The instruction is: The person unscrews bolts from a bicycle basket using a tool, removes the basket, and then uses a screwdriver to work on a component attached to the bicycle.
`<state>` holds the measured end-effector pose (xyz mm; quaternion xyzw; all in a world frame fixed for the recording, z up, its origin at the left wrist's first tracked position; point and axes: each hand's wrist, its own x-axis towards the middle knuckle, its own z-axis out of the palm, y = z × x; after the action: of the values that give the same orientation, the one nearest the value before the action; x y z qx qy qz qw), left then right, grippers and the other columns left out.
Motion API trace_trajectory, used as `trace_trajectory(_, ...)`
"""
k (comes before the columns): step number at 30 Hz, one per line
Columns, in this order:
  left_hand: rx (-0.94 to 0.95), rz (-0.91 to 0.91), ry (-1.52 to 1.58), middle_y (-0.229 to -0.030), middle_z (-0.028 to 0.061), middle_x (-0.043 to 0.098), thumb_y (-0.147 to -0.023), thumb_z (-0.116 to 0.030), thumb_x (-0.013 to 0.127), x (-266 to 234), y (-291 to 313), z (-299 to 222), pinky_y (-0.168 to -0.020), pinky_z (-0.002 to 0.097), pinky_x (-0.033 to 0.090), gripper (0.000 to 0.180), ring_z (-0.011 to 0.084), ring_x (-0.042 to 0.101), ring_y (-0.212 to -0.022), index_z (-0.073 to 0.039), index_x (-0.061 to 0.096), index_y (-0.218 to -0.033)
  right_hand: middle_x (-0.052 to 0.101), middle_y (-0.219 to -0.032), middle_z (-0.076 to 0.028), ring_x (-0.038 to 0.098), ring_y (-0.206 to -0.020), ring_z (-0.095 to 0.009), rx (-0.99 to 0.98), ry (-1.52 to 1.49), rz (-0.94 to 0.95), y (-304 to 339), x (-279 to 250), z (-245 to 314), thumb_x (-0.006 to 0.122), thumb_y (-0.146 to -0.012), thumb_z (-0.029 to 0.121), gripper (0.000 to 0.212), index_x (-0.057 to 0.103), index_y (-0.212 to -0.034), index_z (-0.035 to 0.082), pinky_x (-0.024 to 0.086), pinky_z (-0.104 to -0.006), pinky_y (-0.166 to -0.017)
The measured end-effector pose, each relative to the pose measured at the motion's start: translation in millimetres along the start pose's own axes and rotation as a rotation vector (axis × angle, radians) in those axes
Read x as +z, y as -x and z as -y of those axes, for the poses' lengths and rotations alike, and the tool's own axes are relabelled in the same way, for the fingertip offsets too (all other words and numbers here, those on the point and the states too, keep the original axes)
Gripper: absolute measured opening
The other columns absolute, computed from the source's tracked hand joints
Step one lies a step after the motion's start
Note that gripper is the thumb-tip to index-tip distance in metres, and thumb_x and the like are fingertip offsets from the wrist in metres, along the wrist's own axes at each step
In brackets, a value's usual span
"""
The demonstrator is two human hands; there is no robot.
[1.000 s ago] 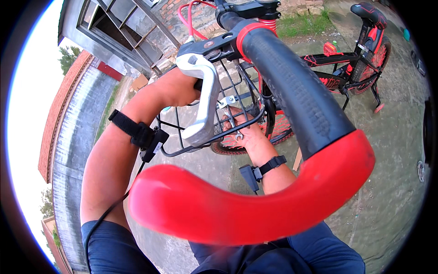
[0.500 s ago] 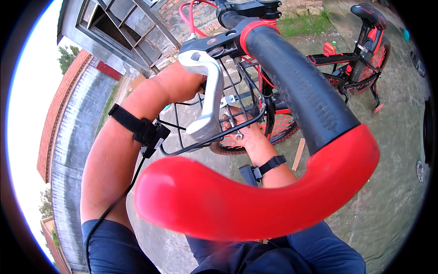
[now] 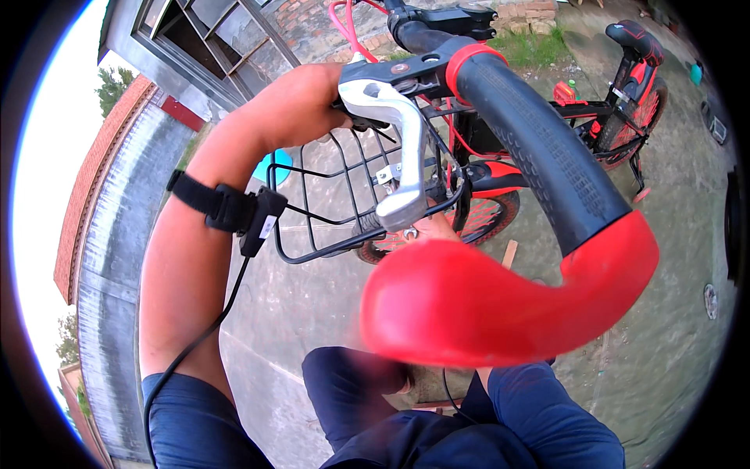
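Observation:
A bicycle handlebar crosses close in front of me, with a black grip [image 3: 539, 141], a blurred red bar end [image 3: 484, 305] and a silver brake lever [image 3: 406, 141]. Behind the lever hangs a black wire basket [image 3: 312, 215]. My left hand [image 3: 301, 105] is curled at the basket's upper rim, under the lever mount; its fingertips and whatever they grip are hidden. Low by the basket's near side, my right hand [image 3: 437, 228] is closed on a wrench [image 3: 410, 233], whose open jaw end shows. The bar end covers most of that hand. A metal bracket [image 3: 387, 173] sits on the basket wires.
The bicycle's front wheel [image 3: 492, 215] stands beyond the basket. Another black and red bicycle [image 3: 625, 117] is parked at the far right. A light-blue object [image 3: 273, 168] lies behind the basket, and a wood piece [image 3: 509, 254] lies on the concrete. A grey wall [image 3: 125, 234] runs along the left.
The handlebar, lever and bar end have shifted right in view. My left hand has risen along the basket toward the lever mount. My right hand and forearm are now mostly covered by the bar end.

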<state>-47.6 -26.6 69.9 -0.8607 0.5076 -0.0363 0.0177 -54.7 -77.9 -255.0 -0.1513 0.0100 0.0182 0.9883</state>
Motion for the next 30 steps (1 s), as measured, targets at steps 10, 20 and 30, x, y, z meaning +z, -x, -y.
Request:
trace_trajectory(10, -0.145, -0.334, 0.284, -0.091, 0.0077, 0.060, -0.071, 0.001, 0.074, 15.2, 99.2, 16.6, -0.081, 0.0309, 0.046, 0.039, 0.0192, 0.058, -0.086, -0.003, 0.057, -0.106, 0.063, -0.075, -0.003, 0.061, -0.058, -0.014, -0.012, 0.186, 0.043, 3.5, -6.5, -4.6, 0.066, -0.091, 0.024, 0.023, 0.062, -0.108, 0.008, 0.052, -0.0246, -0.049)
trace_trajectory(20, -0.452, -0.879, 1.468, -0.105, 0.0110, 0.061, -0.081, -0.013, 0.073, 120.7, 252.7, 49.2, -0.068, 0.0285, 0.050, 0.046, 0.0207, 0.063, -0.089, -0.002, 0.048, -0.118, 0.056, -0.075, -0.002, 0.052, -0.055, -0.011, 0.023, 0.297, 0.000, 41.5, 4.6, 16.8, 0.058, -0.096, 0.018, 0.038, 0.051, -0.129, 0.002, 0.043, -0.0224, -0.051)
trace_trajectory(30, -0.797, -0.827, 2.295, -0.099, 0.0096, 0.065, -0.091, -0.027, 0.064, 291.7, 309.1, 3.0, -0.069, 0.0325, 0.055, 0.036, 0.0225, 0.065, -0.089, -0.003, 0.056, -0.117, 0.059, -0.084, -0.001, 0.059, -0.064, -0.013, 0.130, 0.549, -0.145, 110.4, -5.2, 28.3, 0.059, -0.095, 0.019, 0.026, 0.056, -0.120, 0.012, 0.049, -0.0263, -0.056)
